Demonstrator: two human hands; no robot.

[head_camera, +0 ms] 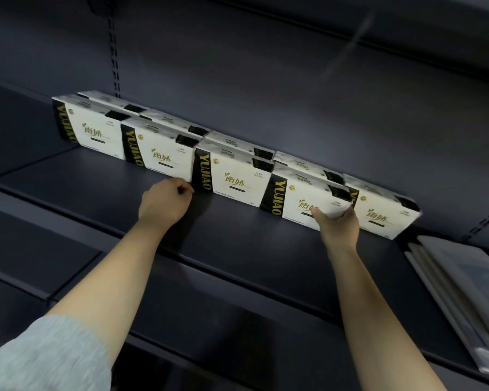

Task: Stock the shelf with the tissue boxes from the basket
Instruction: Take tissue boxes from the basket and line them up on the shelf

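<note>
At shelf front: right hand (340, 221) grips lower right corner of fourth tissue box (302, 198), thumb on its face. Left hand (164, 203) curled into loose fist, holding nothing, knuckles just beside lower left corner of third tissue box (232, 179). Front row of five boxes upright on dark shelf (237, 235) — more boxes behind, near back panel. Flat grey packs (463, 292) at far right. Basket out of view.

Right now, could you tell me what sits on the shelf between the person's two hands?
In the head view, one tissue pack stands between the left hand and the right hand, with bare shelf in front of it.
</note>
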